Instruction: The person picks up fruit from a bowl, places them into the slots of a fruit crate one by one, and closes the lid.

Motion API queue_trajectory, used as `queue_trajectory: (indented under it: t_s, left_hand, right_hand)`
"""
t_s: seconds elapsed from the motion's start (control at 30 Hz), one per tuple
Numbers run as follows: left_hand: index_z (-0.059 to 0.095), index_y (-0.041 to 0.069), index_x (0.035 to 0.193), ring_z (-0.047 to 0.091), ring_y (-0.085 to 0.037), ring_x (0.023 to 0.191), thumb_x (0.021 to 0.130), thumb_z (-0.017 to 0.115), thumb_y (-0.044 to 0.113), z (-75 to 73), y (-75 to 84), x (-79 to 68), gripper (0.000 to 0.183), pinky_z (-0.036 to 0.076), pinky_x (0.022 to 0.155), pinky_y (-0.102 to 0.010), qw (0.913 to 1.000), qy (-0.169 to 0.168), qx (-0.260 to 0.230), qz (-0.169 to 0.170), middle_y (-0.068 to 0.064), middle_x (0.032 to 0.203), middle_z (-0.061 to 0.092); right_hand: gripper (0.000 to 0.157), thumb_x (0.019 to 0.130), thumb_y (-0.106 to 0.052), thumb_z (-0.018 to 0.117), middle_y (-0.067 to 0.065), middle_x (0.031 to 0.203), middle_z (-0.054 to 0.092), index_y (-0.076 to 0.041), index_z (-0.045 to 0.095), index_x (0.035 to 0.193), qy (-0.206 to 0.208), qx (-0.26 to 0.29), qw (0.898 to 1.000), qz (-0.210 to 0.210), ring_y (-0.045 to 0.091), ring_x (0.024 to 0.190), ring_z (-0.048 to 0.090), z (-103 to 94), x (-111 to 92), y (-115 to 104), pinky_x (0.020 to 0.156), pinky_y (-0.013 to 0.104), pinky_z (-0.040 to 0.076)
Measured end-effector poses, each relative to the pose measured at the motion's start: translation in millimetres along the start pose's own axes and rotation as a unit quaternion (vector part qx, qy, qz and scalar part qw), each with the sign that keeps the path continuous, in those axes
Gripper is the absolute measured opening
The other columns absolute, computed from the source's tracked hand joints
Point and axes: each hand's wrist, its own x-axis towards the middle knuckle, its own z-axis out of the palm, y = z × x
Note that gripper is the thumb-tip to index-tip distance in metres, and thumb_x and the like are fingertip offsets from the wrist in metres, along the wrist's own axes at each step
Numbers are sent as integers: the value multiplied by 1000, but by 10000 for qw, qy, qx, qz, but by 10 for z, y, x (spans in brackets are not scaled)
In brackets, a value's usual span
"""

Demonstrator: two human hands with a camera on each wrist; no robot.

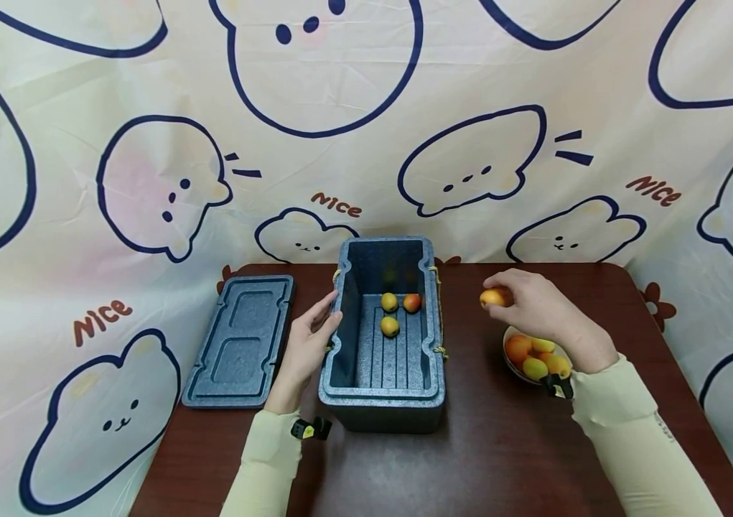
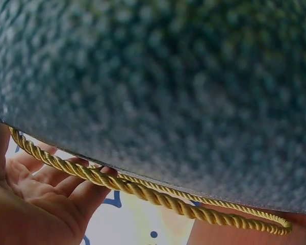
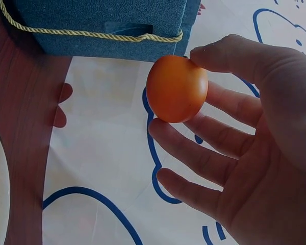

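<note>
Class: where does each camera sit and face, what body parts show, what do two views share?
Head: on the head, facing forward-down at the speckled blue-grey foam box; left hand, right hand, pale sleeves show.
Left wrist: worn there, facing the box and twisted gold cord; left hand shows.
Right wrist: worn there, facing the rounded orange fruit; right hand shows.
Shared by head and right wrist: the fruit.

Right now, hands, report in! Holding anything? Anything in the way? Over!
Left hand touching the box's left side. Right hand pinching an orange fruit. Box's right rim between fruit and inside; lid off, out of the way.
</note>
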Motion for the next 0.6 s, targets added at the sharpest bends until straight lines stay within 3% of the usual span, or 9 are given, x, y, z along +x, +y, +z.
queue_trajectory:
  t_s: [0.6]
  left_hand:
    - [49,1,149,41,-31,142,104,57,12,-1,-2,-3,47,35,114,-49,10000,0,47,13,-18,153,44]
  right_hand:
    - [37,93,-22,71,15,126,64,-5,67,125,3,-82,9997,-223,29,99,58,-5,77,-104,89,47,53]
